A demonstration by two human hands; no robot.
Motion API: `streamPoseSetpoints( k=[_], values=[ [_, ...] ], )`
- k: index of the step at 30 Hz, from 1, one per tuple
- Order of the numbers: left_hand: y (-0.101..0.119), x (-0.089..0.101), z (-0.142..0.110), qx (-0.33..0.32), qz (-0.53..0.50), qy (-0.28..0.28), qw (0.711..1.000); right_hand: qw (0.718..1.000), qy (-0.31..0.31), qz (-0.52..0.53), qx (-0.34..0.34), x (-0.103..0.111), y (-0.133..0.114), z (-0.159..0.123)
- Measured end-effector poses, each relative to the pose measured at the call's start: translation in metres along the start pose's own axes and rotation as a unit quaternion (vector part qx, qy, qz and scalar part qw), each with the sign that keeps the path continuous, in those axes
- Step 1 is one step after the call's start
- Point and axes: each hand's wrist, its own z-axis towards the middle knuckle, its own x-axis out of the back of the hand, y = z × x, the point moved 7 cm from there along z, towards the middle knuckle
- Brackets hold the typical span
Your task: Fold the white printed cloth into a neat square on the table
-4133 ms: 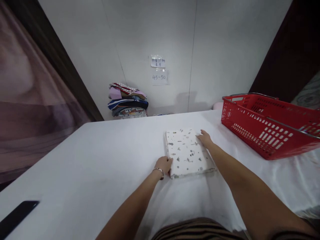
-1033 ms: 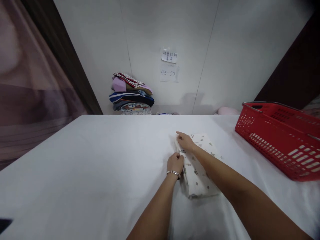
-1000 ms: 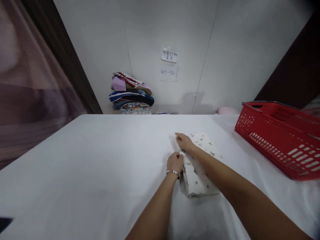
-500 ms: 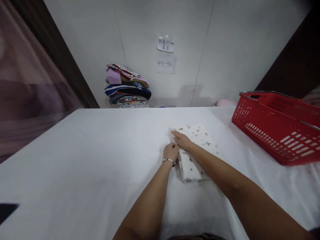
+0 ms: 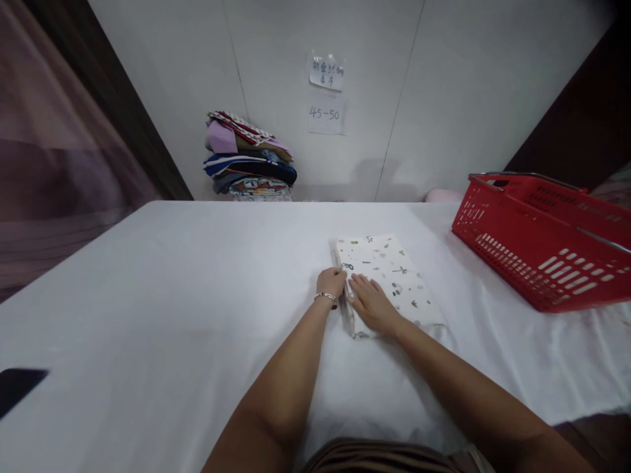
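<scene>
A folded white cloth (image 5: 382, 263) printed with small grey and green motifs lies on the white-covered table (image 5: 197, 276). At the cloth's left edge, my left hand (image 5: 331, 282) has its fingers closed on the layers, a bracelet round its wrist. My right hand (image 5: 374, 305) rests flat on top of the cloth near that same edge, fingers stretched out.
To the right stands a red plastic basket (image 5: 522, 243) with metal handles. A stack of folded fabrics (image 5: 251, 157) sits behind the table's far edge, against the wall. Two paper notes (image 5: 326, 92) hang on the wall. A dark flat object (image 5: 20, 387) lies at the left.
My right hand has slid from the cloth's upper left corner towards me, uncovering more of the print. My left hand stays at the left edge. The view has tilted slightly down.
</scene>
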Motion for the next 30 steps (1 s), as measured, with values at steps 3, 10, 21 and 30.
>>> streamPoseSetpoints(
  k=[3, 10, 21, 30],
  values=[
    [0.0, 0.0, 0.001, 0.003, -0.01, -0.006, 1.0, 0.998, 0.039, 0.038, 0.013, 0.009, -0.002, -0.006],
    [0.001, 0.001, -0.003, 0.024, -0.036, -0.008, 0.999, 0.999, 0.038, -0.018, 0.034, 0.004, -0.017, -0.046],
    [0.002, 0.006, 0.002, 0.005, -0.037, 0.036, 0.999, 0.989, 0.014, -0.127, 0.076, -0.009, -0.021, -0.063],
    [0.042, 0.016, -0.02, -0.168, 0.096, 0.121, 0.974, 0.981, 0.045, -0.161, 0.099, -0.014, -0.024, -0.064]
  ],
)
